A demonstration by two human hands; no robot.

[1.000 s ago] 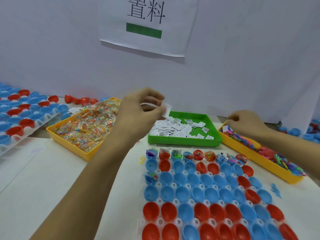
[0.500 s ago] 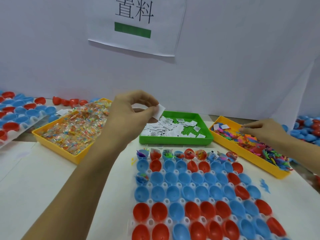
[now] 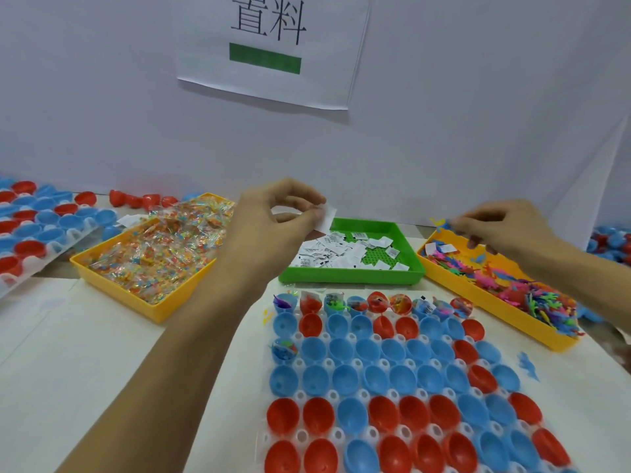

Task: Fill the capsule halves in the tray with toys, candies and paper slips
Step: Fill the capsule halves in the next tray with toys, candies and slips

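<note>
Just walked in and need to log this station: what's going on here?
A person is filling capsule halves in a white tray. The left hand pinches a paper slip above the green tray of slips. The right hand pinches a small toy over the yellow toy tray. Only the far row and one capsule further down the left column hold items.

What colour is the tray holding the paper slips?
Green, seen clearly in the head view: the tray sits between two yellow ones.
</note>
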